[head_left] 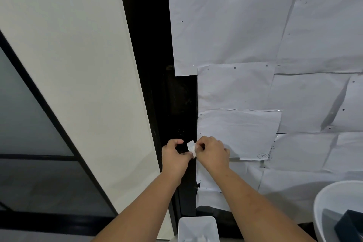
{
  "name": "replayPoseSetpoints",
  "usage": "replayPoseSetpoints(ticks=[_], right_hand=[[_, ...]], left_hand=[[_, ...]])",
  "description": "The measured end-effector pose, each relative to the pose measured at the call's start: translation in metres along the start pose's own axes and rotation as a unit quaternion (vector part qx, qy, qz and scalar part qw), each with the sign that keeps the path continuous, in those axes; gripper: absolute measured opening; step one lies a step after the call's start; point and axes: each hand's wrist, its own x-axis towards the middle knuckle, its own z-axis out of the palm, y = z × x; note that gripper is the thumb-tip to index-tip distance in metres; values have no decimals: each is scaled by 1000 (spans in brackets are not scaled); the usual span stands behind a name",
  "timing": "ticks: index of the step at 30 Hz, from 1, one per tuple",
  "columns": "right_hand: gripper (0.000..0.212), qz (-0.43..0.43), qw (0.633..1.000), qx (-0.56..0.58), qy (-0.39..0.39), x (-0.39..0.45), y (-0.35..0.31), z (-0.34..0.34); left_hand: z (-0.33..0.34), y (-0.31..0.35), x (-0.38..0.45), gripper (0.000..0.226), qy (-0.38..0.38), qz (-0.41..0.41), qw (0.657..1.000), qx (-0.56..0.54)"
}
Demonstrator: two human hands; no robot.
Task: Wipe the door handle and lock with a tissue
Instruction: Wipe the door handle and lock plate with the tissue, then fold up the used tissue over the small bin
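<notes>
Handle and lock: the door handle [181, 148] is sitting on the dark door strip [182, 104], low in the scene and between the two hands; it is black on black and mostly hidden, so its shape is hard to make out. The lock [181, 135] is showing only as faint round marks just above it.
Tissue: a small crumpled white tissue [192, 148] is sitting at the right edge of the dark strip, level with the handle and touching the fingers of both hands.
Right hand: the right hand [213, 153] is pinching the tissue with fingertips bunched together, knuckles toward the camera.
Left hand: the left hand [174, 155] is curling around the handle area, thumb above and fingers below; its fingertips are meeting the tissue, but whether it is gripping the handle itself I cannot tell.
Step in hand: judging by the pose, the person is wiping at the handle, with the lock above apparently not yet reached.
Next move: it is calling for the tissue to be rubbed along the handle and then lifted a little to the lock marks, with the left hand steadying.
Surroundings: white paper sheets [255, 45] are covering the door to the right; a white wall panel [78, 65] is standing to the left; a white bin [198, 229] is sitting near the bottom edge, and a white tub [322, 202] at the near right.
</notes>
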Motion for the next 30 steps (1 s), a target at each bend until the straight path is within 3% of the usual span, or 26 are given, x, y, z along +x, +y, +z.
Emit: replayPoseSetpoints(ticks=[8,12,17,25,30], right_hand=[[13,-7,999,-11,30,-3,8,-9],[9,-77,990,-71,99,-8,19,-6],[10,-97,987,-80,103,-11,25,-8],[1,-109,984,-107,89,-30,35,-2],[8,-60,998,-18,-29,-40,37,6]], left_hand=[[-4,0,3,37,16,97,984,152],[2,-4,-4,25,44,137,974,178],[3,-4,-11,13,52,151,969,187],[5,-13,-31,13,27,127,975,179],[6,-31,-34,15,-19,53,995,77]])
